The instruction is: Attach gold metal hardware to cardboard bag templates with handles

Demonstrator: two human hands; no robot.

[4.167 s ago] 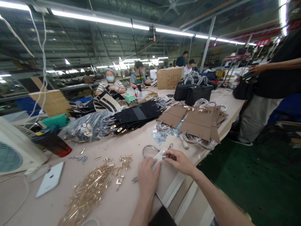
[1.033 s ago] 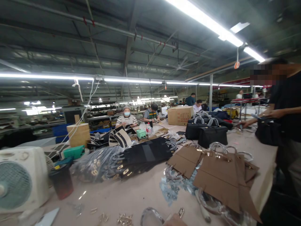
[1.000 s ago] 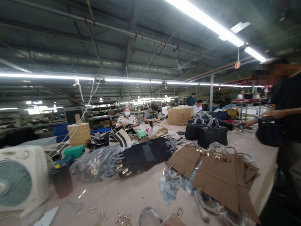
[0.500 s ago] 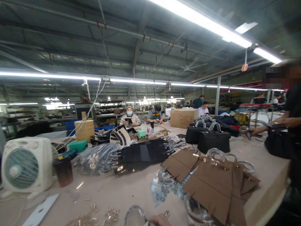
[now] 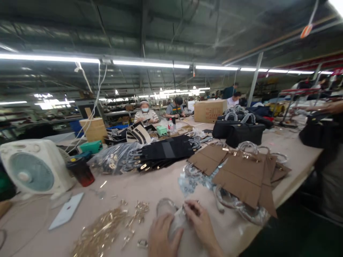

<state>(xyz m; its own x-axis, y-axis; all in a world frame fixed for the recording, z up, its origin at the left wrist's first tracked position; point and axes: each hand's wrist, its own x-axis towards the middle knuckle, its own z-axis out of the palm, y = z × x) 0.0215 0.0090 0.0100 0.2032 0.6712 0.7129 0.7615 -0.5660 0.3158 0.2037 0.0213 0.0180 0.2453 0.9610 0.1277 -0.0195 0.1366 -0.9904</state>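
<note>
Both my hands are at the bottom edge of the view, on a pale beige bag panel point(image 5: 184, 239) that has a clear-wrapped handle point(image 5: 164, 206). My left hand point(image 5: 163, 235) lies flat on the panel with its fingers curled a little. My right hand point(image 5: 199, 223) pinches at a small metal fitting near the panel's top edge; the fitting is mostly hidden by my fingers. A heap of small gold metal clasps point(image 5: 104, 228) lies on the table just left of my hands.
The long pink worktable point(image 5: 160, 185) carries brown bag panels point(image 5: 241, 171), black panels point(image 5: 163, 151), black handbags point(image 5: 241, 130), a white fan point(image 5: 32, 167), a dark cup point(image 5: 80, 171) and a white phone point(image 5: 66, 210). Seated workers sit far back. A standing person point(image 5: 329, 142) is at the right.
The view tipped up toward the ceiling and hall, then came back down. My hands left the frame and are back in view on the pale panel.
</note>
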